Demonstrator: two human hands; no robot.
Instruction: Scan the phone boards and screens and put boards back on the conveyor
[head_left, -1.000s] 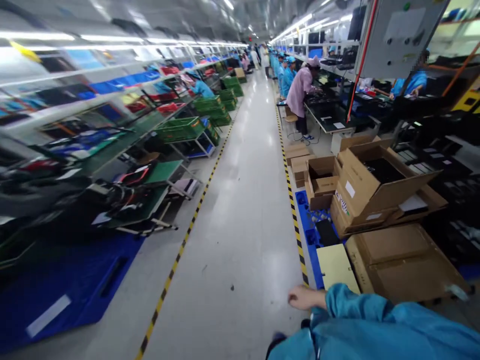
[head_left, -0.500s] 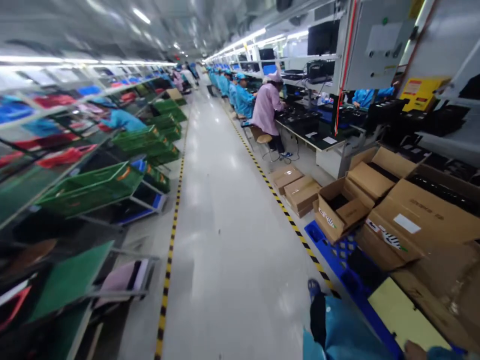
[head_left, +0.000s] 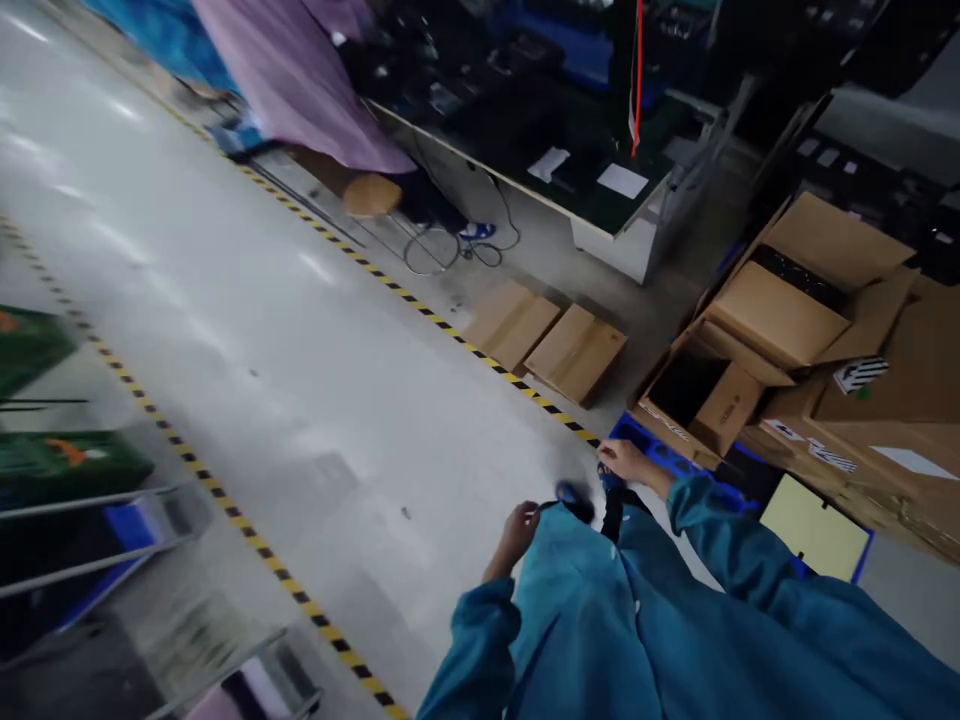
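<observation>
My left hand (head_left: 517, 532) hangs in front of the left side of my blue smock (head_left: 577, 610), its fingers curled in at a dark edge of cloth. Whether anything is between those fingers is hidden. Out to the right, my right hand (head_left: 628, 463) has its fingers bent together over my shoe, and I see no object in them. The nearest things to it are a blue pallet (head_left: 660, 458) and an open cardboard box (head_left: 697, 400) standing on that pallet.
Two closed cartons (head_left: 576, 352) lie on the floor past the striped floor tape (head_left: 420, 308). A person in a pink smock (head_left: 300, 80) is at the dark workbench (head_left: 480, 130), near a round stool (head_left: 372, 195). A pale yellow panel (head_left: 814, 525) lies at right; green crates (head_left: 82, 475) stand at left.
My view has tilted down and swung right. Both my hands are now in front of me; earlier my right hand was by the pale yellow panel and my left was out of view.
</observation>
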